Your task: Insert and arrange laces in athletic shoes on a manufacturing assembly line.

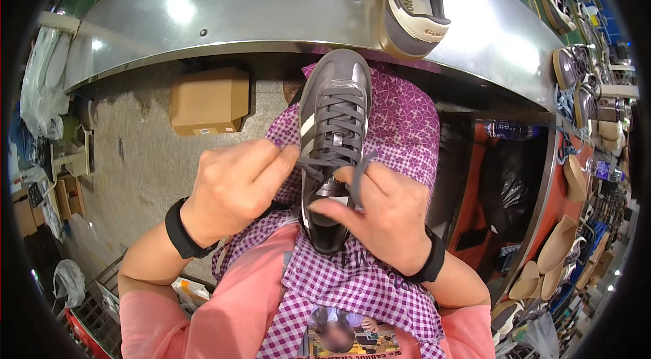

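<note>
A dark grey sneaker [337, 81] with a pale side stripe rests on my lap, its toe pointing away from me. Its grey shoelace [337, 115] is threaded through the eyelets up to the tongue. My left hand [239, 176] is closed, pinching one lace end at the shoe's left side. On the right, my right hand [383, 213] has its fingers curled at the tongue, with a loop of lace running around them; its thumb lies over the shoe opening. A second grey sneaker [417, 3] with a cream heel stands on the metal bench ahead, heel toward me.
The metal bench [271, 3] crosses in front of me. A cardboard box [209, 101] sits on the floor beneath its edge. Several more shoes [573, 67] and insoles [556, 243] line the right side, near a black plastic bag [508, 182]. Clear plastic bags [44, 81] hang at left.
</note>
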### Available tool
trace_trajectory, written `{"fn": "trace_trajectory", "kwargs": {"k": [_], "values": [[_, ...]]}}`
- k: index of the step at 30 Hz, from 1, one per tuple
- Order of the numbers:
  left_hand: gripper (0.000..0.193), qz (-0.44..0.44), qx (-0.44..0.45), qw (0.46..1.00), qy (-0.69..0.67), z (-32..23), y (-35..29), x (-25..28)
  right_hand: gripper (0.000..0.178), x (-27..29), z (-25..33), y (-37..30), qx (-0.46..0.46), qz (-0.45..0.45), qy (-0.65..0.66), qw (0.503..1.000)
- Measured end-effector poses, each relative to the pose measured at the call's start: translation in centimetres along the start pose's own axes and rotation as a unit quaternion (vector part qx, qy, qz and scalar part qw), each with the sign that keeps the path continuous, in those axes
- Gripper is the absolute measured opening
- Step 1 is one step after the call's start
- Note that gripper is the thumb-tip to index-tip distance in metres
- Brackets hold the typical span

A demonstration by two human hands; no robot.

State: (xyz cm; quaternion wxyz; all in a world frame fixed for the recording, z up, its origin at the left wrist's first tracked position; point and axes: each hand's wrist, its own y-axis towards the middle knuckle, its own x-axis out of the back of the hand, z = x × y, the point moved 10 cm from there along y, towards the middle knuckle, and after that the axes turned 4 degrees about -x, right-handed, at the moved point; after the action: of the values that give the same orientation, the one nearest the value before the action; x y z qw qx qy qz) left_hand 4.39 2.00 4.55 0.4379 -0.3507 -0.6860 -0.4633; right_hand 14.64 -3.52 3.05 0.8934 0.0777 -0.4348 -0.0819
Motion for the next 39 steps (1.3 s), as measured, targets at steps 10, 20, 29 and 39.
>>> {"fn": "trace_trajectory", "kwargs": {"k": [10,20,29,39], "values": [[0.026,0.027,0.031,0.999,0.034,1.1,0.0,-1.4,0.021,1.1,-0.4,-0.8,-0.001,-0.018,0.081,0.997],[0.036,0.128,-0.113,0.891,-0.420,-7.5,2.4,-3.8,0.023,9.7,-4.2,-2.2,-0.164,-0.163,0.495,0.838],[0.030,0.176,-0.218,0.795,-0.539,-13.0,1.8,0.6,0.035,-3.2,-1.9,-3.9,-0.314,0.294,0.603,0.672],[0.011,0.239,0.118,0.953,-0.143,-0.6,1.3,-2.6,0.016,1.7,-1.9,-1.4,-0.126,0.223,0.149,0.955]]}}
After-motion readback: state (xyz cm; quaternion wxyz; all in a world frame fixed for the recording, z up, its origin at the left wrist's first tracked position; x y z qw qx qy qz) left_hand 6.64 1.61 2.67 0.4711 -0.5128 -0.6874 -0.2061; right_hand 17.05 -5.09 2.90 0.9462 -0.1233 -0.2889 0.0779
